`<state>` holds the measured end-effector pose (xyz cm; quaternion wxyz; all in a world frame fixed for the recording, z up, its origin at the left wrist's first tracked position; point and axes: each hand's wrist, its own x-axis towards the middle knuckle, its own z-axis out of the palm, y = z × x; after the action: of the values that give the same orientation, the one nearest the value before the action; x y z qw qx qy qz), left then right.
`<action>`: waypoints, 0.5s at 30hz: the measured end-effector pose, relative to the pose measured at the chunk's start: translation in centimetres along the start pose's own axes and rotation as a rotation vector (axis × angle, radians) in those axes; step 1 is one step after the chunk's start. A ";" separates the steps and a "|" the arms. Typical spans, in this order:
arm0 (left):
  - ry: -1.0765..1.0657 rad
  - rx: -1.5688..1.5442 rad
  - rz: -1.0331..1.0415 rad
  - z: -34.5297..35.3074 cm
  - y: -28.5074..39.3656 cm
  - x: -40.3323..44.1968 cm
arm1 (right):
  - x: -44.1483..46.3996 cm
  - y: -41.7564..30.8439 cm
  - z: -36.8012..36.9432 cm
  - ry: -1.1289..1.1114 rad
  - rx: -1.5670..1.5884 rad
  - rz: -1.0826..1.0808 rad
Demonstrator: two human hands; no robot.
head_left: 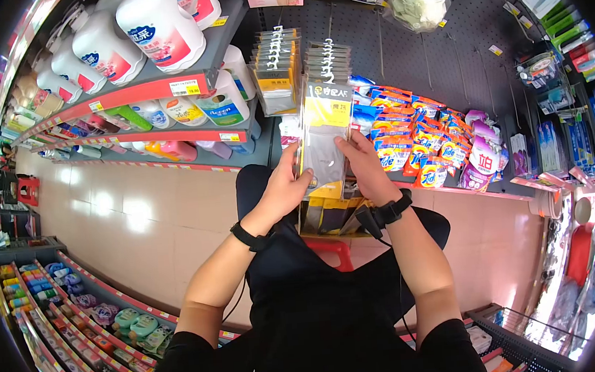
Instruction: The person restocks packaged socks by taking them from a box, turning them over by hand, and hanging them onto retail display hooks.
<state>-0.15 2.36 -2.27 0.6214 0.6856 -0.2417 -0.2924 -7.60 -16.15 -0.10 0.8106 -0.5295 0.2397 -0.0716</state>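
A flat clear packet with a yellow and black label and grey contents stands in front of the pegboard. My left hand grips its left edge, thumb on the front. On the right edge, my right hand closes with its thumb across the face. Behind the packet's top, a row of similar packets hangs on a hook. Another row of packets with orange edges hangs just to the left. Below my hands, more yellow and dark packets sit between my knees, partly hidden.
Shelves of white pump bottles rise at the left. Orange Tide bags and a purple detergent bag stand on the low shelf at right. Bare hooks project from the pegboard. A red stool shows beneath me.
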 end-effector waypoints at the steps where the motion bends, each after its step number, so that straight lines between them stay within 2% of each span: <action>1: 0.003 -0.002 0.002 0.0 -0.4 0.3 | 0.5 0.1 -0.1 0.006 -0.007 0.006; 5: 0.031 0.006 0.010 -0.1 -2.6 1.4 | 1.6 0.1 -0.3 0.016 -0.033 0.036; 15: 0.035 -0.043 -0.027 0.1 -3.4 3.6 | 3.8 0.8 -1.0 0.077 -0.034 0.031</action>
<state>2.23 0.18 -6.00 0.6359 0.6805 -0.2150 -0.2938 -4.89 -18.02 -2.37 0.7926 -0.5364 0.2800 -0.0753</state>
